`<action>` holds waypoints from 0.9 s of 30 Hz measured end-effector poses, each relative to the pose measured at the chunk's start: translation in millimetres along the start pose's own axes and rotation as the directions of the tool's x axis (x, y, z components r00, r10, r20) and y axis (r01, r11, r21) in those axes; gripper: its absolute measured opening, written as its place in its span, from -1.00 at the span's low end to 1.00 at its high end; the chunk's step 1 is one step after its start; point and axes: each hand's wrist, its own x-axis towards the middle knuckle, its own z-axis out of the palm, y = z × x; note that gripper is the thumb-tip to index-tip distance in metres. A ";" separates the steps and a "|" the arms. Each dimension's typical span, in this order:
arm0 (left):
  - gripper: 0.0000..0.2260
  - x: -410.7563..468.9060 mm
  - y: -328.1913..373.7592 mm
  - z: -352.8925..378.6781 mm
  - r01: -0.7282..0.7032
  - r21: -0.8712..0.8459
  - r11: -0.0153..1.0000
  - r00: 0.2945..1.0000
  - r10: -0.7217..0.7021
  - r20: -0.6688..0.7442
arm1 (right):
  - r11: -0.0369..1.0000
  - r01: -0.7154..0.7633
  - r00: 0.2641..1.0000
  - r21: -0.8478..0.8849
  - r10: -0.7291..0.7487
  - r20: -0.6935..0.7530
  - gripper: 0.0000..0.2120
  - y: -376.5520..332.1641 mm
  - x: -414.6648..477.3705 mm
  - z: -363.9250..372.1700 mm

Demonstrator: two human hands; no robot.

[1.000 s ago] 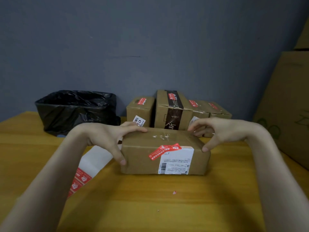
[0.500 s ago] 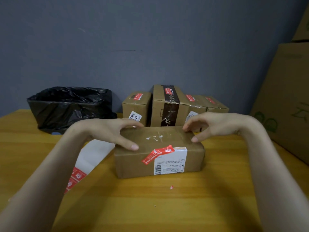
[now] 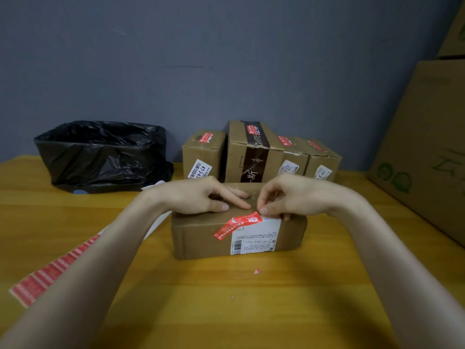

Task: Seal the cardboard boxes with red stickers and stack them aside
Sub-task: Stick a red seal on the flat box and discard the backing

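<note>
A brown cardboard box (image 3: 201,238) lies on the wooden table in front of me, with a white shipping label on its front face. A red sticker (image 3: 237,225) runs slantwise over the box's top front edge. My left hand (image 3: 201,195) rests on the box's top, fingers stretched flat toward the middle. My right hand (image 3: 289,197) is curled on the top, with thumb and finger at the sticker's upper end; whether they pinch or press it is unclear. A strip of red stickers (image 3: 52,273) on white backing lies to the left, partly under my left forearm.
Several sealed boxes (image 3: 254,152) with red stickers stand in a row against the grey wall. A bin lined with a black bag (image 3: 100,154) sits at the back left. Large cartons (image 3: 427,147) rise on the right. Small red scraps (image 3: 256,271) lie on the table.
Both hands moved from the box's outer ends in to its top middle. The right hand's fingers came down onto the sticker's upper end. The box stayed in place.
</note>
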 end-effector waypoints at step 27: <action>-0.65 0.0 -4.2 1.2 0.017 -0.030 0.999 1.000 -0.017 0.004 | 0.998 0.006 0.998 0.067 -0.010 0.064 -0.84 -6.0 -1.2 5.8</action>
